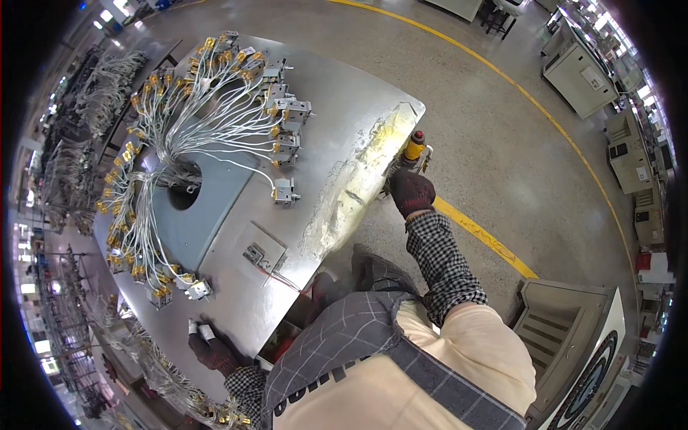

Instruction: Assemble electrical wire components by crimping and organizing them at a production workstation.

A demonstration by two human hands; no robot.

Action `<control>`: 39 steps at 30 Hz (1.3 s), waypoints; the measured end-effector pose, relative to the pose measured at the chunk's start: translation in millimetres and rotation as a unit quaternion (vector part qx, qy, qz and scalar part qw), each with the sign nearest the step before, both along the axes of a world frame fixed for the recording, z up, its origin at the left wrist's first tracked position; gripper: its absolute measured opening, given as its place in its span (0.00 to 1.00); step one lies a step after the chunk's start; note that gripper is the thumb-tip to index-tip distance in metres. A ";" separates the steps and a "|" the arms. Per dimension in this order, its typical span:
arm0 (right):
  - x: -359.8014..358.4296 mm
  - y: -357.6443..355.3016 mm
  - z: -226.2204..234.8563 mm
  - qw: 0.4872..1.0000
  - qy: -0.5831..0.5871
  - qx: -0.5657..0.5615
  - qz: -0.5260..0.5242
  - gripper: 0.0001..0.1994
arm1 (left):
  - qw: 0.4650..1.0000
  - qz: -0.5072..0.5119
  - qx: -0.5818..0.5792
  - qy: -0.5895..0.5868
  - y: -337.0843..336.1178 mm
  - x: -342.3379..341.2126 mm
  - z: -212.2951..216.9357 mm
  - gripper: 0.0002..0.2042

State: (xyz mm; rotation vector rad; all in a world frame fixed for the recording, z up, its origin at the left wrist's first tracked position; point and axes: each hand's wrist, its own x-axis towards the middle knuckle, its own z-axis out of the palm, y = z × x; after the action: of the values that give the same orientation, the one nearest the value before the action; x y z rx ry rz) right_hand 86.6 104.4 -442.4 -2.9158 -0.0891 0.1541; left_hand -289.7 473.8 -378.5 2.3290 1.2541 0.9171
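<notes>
My right hand [413,192], in a dark knit glove, is at the right edge of the metal table [344,93]. It is closed on a yellow power tool [413,152] with a red top; the fingers are partly hidden. On the table's near left part lies my left hand [213,351], gloved, its pale-tipped fingers stretched out and holding nothing. Ahead of it sits a fan of white wires [215,118] with yellow-taped ends, several ending in small metal switch-like units [285,190]. A small metal fixture [254,253] on a square plate has a thin red wire running to the table edge.
The wires pass through a round hole [185,197] in a grey panel. Worn yellowish tape [362,190] covers the table's right edge. Wire bundles [107,93] hang on racks at left. A beige cabinet [555,322] stands at lower right; yellow lines [487,236] mark the floor.
</notes>
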 end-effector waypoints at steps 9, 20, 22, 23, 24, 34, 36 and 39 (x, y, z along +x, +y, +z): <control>-35.4 -2.5 76.7 0.993 -0.085 0.076 0.040 0.12 | 0.990 0.005 -0.042 -0.137 -7.5 1.9 0.8 0.14; -124.1 142.2 127.7 0.809 -0.290 0.295 0.417 0.12 | 0.963 0.029 0.210 -0.167 -6.0 -51.5 40.5 0.08; -141.9 165.7 146.4 0.766 -0.252 0.329 0.491 0.12 | 0.954 0.022 0.292 -0.065 10.9 -85.3 58.8 0.08; -148.7 163.6 150.6 0.818 -0.058 0.391 0.418 0.14 | 0.956 0.085 0.269 -0.079 5.8 -94.4 67.4 0.12; -169.2 177.5 156.5 0.784 -0.095 0.435 0.432 0.15 | 0.975 0.095 0.200 -0.022 14.5 -114.5 50.0 0.17; -201.0 276.1 176.0 0.720 -0.167 0.330 0.587 0.18 | 0.978 0.202 0.059 -0.002 3.2 -117.3 43.1 0.23; -211.9 285.2 179.2 0.716 -0.189 0.312 0.596 0.17 | 0.977 0.197 0.082 -0.014 4.8 -115.9 38.2 0.21; -210.0 293.9 180.0 0.698 -0.191 0.333 0.604 0.17 | 0.976 0.203 0.076 -0.032 0.6 -114.8 53.7 0.18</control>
State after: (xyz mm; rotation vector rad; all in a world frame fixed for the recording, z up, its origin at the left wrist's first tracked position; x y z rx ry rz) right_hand -123.4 398.3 -262.4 -1.6624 -1.6914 -0.2472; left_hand -404.5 474.5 -324.8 2.1681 1.7256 1.2444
